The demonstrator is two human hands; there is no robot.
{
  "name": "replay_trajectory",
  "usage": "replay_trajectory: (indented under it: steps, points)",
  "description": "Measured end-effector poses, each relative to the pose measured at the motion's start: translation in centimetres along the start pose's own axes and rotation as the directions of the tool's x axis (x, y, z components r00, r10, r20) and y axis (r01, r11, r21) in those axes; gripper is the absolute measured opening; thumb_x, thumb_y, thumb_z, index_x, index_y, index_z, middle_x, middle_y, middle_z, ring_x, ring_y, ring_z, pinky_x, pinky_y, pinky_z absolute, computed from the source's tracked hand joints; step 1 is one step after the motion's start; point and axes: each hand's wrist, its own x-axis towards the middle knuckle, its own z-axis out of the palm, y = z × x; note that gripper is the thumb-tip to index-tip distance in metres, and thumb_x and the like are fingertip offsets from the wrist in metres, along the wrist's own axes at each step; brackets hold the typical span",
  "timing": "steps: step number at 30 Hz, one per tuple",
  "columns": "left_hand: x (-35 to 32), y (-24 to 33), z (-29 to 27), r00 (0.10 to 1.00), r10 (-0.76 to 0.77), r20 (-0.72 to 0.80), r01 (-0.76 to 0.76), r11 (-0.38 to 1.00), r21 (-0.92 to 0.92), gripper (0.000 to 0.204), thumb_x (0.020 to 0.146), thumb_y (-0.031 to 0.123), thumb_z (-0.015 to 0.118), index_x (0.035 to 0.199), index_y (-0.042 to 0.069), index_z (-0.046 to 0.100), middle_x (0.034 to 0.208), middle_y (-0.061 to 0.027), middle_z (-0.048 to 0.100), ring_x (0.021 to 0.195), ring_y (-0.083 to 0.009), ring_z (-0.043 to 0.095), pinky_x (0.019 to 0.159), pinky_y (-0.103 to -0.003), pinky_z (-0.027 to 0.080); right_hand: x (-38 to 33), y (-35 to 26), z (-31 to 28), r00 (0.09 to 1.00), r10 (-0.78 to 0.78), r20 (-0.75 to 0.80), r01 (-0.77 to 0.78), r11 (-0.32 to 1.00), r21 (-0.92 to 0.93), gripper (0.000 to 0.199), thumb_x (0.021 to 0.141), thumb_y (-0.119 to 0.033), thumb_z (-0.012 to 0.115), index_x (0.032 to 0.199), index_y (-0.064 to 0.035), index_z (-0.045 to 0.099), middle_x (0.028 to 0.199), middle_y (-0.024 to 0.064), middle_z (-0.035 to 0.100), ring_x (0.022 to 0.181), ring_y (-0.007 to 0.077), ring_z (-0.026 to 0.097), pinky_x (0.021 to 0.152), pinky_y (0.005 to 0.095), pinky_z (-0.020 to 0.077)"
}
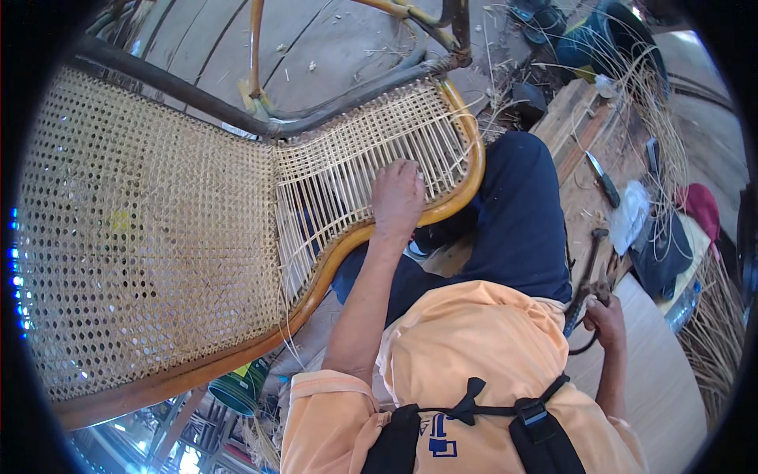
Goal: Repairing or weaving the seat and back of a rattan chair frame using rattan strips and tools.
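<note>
A cane chair frame (442, 207) lies across my lap, its seat and back filled with woven rattan mesh (142, 237). The part near me is a looser, partly woven panel (347, 170) of pale strands. My left hand (397, 197) rests palm down on that panel, beside the curved wooden rim, fingers together on the strands. My right hand (604, 312) is down at my right side, closed around the handle of a dark metal tool (584, 284) that looks like a hammer.
A knife (604, 180) lies on a wooden board (580, 134) to my right, with a white plastic bag (629, 213) and dark cloth beside it. Loose rattan strands (711, 324) pile at the far right. A green and yellow container (241, 387) sits below the chair.
</note>
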Motion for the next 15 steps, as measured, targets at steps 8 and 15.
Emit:
replay_trajectory:
  steps: [8, 15]
  points:
    - [5.5, -1.0, 0.7, 1.000, -0.019, -0.022, 0.019, 1.000, -0.001, 0.020, 0.081, 0.014, 0.056, 0.098, 0.007, 0.063, 0.095, -0.0125, 0.062, 0.090, -0.0310, 0.057, 0.080, -0.042, 0.046, 3.3, -8.1, 6.4, 0.969, -0.019, 0.245, 0.001, 0.997, 0.077, 0.044, 0.079, -0.030, 0.065, 0.111, -0.0008, 0.053, 0.099, 0.0074, 0.059, 0.087, 0.0177, 0.058, 0.079, 0.0308, 0.0465]
    - [16.6, 1.2, 2.0, 0.967, 0.255, 0.013, -0.253, 0.964, -0.085, 0.018, 0.082, 0.015, 0.056, 0.095, 0.007, 0.066, 0.094, -0.0121, 0.063, 0.088, -0.0335, 0.058, 0.079, -0.043, 0.046, 13.7, -19.4, 13.3, 0.909, 0.236, 0.343, -0.036, 0.866, -0.499, 0.042, 0.094, -0.043, 0.044, 0.097, -0.0022, 0.050, 0.078, 0.0048, 0.055, 0.060, 0.0157, 0.059, 0.057, 0.0293, 0.0486]
